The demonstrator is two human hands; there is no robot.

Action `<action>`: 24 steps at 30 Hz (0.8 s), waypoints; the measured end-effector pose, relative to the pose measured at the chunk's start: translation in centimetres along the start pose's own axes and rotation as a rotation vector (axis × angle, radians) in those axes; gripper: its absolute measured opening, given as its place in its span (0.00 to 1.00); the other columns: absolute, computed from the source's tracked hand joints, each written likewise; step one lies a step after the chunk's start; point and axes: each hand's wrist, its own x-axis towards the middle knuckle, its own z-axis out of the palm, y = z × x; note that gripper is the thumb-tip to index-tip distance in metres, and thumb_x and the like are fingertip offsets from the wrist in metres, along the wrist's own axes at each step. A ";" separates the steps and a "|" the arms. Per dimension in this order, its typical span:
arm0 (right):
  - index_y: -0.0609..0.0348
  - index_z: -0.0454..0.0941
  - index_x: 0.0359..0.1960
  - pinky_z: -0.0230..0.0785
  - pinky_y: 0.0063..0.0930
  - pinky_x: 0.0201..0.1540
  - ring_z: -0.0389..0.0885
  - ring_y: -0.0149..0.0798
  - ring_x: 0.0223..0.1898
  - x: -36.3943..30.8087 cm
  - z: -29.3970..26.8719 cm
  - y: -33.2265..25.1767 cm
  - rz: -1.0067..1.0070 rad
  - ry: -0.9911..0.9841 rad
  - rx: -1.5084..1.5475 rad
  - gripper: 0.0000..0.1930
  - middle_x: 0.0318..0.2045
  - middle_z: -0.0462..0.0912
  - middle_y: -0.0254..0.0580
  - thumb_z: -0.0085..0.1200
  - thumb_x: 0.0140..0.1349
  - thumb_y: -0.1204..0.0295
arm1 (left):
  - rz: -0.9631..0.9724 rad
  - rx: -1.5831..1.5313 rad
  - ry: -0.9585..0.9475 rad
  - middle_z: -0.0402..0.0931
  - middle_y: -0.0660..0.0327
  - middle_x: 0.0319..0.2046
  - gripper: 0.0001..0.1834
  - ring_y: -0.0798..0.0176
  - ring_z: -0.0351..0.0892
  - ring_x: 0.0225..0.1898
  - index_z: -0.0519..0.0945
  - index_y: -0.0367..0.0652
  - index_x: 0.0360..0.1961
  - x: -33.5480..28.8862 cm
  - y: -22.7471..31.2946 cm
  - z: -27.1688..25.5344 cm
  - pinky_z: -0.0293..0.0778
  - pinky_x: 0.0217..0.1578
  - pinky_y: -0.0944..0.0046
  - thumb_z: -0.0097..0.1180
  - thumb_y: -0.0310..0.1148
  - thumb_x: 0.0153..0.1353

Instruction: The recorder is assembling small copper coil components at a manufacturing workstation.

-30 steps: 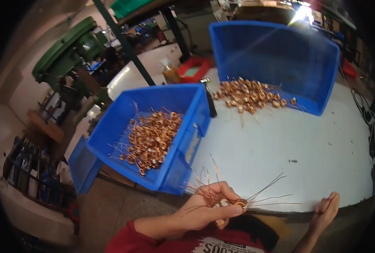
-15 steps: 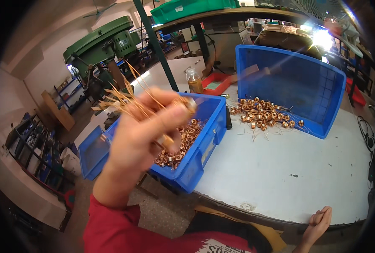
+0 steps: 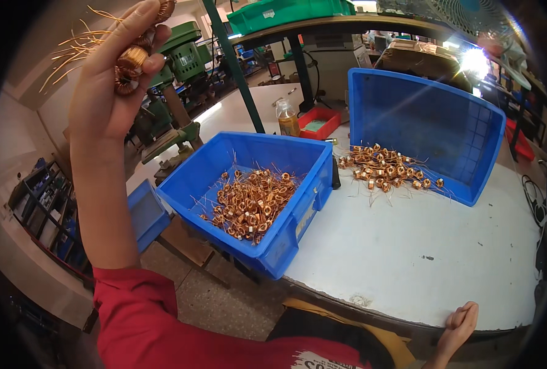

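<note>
Left hand [image 3: 105, 80] grips copper coils [image 3: 132, 58], row slanting up rightward, leads [image 3: 84, 44] pointing left. Right hand [image 3: 459, 323], curled closed, is at tabletop [image 3: 390, 246] front edge; room extends beyond.

Topmost coil [image 3: 166, 8] in left hand [image 3: 103, 83] partly beyond upper edge

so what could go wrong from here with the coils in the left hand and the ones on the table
The left hand holds several copper coils at once, raised high, so one might slip and drop. Their thin wire leads fan out loosely and could snag or bend. The loose pile of coils lies partly outside the blue bin on its side, and its crossing leads may tangle.
</note>
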 end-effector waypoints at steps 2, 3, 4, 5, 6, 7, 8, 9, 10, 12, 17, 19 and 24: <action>0.54 0.61 0.24 0.38 0.13 0.16 0.41 0.18 0.14 0.0 0.0 0.1 -0.007 -0.006 0.010 0.14 0.12 0.47 0.20 0.30 0.69 0.66 | 0.019 0.033 0.045 0.73 0.53 0.34 0.18 0.72 0.72 0.33 0.73 0.29 0.43 0.4 -0.9 -0.4 0.56 0.16 0.83 0.56 0.33 0.58; 0.54 0.61 0.24 0.38 0.13 0.16 0.41 0.18 0.14 0.1 0.0 0.1 -0.011 -0.008 0.014 0.14 0.12 0.47 0.20 0.30 0.69 0.66 | 0.029 0.049 0.066 0.74 0.53 0.34 0.18 0.72 0.73 0.33 0.74 0.29 0.43 0.6 -1.4 -0.6 0.57 0.16 0.83 0.56 0.33 0.57; 0.54 0.61 0.24 0.38 0.13 0.16 0.41 0.18 0.14 0.1 0.0 0.1 -0.013 -0.006 0.014 0.14 0.12 0.47 0.20 0.30 0.69 0.66 | 0.030 0.047 0.065 0.74 0.53 0.34 0.18 0.72 0.73 0.33 0.74 0.29 0.43 0.7 -1.9 -0.9 0.57 0.16 0.83 0.56 0.33 0.57; 0.54 0.61 0.24 0.38 0.13 0.16 0.42 0.18 0.14 0.0 0.1 0.1 -0.016 -0.002 0.008 0.14 0.12 0.47 0.20 0.30 0.69 0.66 | -0.018 0.084 0.050 0.74 0.53 0.34 0.18 0.71 0.73 0.29 0.75 0.30 0.42 0.9 -2.4 -1.5 0.57 0.15 0.83 0.58 0.34 0.55; 0.54 0.61 0.24 0.38 0.13 0.16 0.42 0.18 0.14 0.0 0.2 0.1 -0.018 0.000 0.004 0.14 0.12 0.47 0.20 0.30 0.69 0.66 | -0.064 0.123 0.037 0.75 0.53 0.34 0.18 0.71 0.74 0.26 0.76 0.31 0.42 1.0 -2.9 -2.2 0.58 0.15 0.84 0.60 0.34 0.54; 0.54 0.61 0.24 0.38 0.13 0.16 0.42 0.18 0.14 0.0 0.3 0.1 -0.019 0.002 0.000 0.14 0.12 0.47 0.20 0.30 0.69 0.66 | -0.111 0.162 0.024 0.75 0.53 0.34 0.19 0.70 0.74 0.22 0.77 0.33 0.41 1.2 -3.5 -2.9 0.59 0.14 0.84 0.61 0.35 0.52; 0.54 0.61 0.24 0.38 0.13 0.16 0.42 0.18 0.14 0.0 0.3 0.1 -0.020 0.005 -0.004 0.14 0.12 0.47 0.20 0.30 0.69 0.66 | -0.158 0.202 0.009 0.76 0.53 0.34 0.19 0.70 0.75 0.19 0.78 0.34 0.40 1.3 -4.3 -3.4 0.59 0.13 0.85 0.63 0.36 0.50; 0.54 0.61 0.24 0.38 0.13 0.16 0.42 0.18 0.14 0.1 0.4 0.1 -0.020 0.001 -0.003 0.14 0.12 0.47 0.20 0.30 0.69 0.66 | -0.163 0.253 -0.050 0.76 0.54 0.34 0.18 0.68 0.75 0.18 0.78 0.35 0.39 1.5 -5.4 -4.0 0.59 0.13 0.86 0.64 0.36 0.49; 0.54 0.62 0.24 0.38 0.14 0.16 0.42 0.18 0.14 0.1 0.3 0.1 -0.016 -0.010 -0.008 0.14 0.12 0.47 0.20 0.30 0.69 0.66 | -0.168 0.306 -0.110 0.77 0.54 0.34 0.18 0.67 0.75 0.17 0.79 0.37 0.37 1.5 -6.3 -4.6 0.59 0.13 0.86 0.65 0.37 0.48; 0.54 0.62 0.24 0.38 0.14 0.16 0.42 0.18 0.14 0.1 0.1 0.2 -0.006 -0.021 -0.022 0.14 0.12 0.48 0.21 0.31 0.69 0.66 | -0.237 0.470 -0.154 0.78 0.54 0.32 0.16 0.67 0.76 0.20 0.79 0.37 0.36 0.0 -8.1 -3.4 0.64 0.17 0.84 0.64 0.36 0.49; 0.54 0.62 0.24 0.39 0.13 0.16 0.42 0.19 0.14 -0.1 0.0 -0.3 0.011 -0.023 -0.018 0.14 0.12 0.49 0.21 0.32 0.68 0.66 | -0.093 0.647 -0.188 0.78 0.55 0.29 0.12 0.66 0.77 0.27 0.78 0.37 0.34 -2.3 -9.9 -1.9 0.71 0.30 0.77 0.61 0.33 0.51; 0.54 0.62 0.23 0.40 0.13 0.16 0.43 0.19 0.15 -0.1 -0.1 -0.6 0.022 -0.012 -0.041 0.14 0.12 0.49 0.21 0.32 0.68 0.67 | -0.100 0.553 -0.202 0.78 0.55 0.29 0.10 0.67 0.76 0.31 0.78 0.36 0.33 -3.3 -10.4 -0.9 0.71 0.37 0.72 0.59 0.31 0.52; 0.55 0.67 0.25 0.42 0.13 0.16 0.47 0.19 0.14 0.3 0.0 -0.1 0.083 0.042 -0.105 0.12 0.12 0.54 0.22 0.35 0.66 0.69 | -0.242 0.367 -0.359 0.78 0.56 0.30 0.05 0.67 0.74 0.31 0.77 0.36 0.30 -11.7 -9.2 5.0 0.70 0.36 0.71 0.51 0.24 0.52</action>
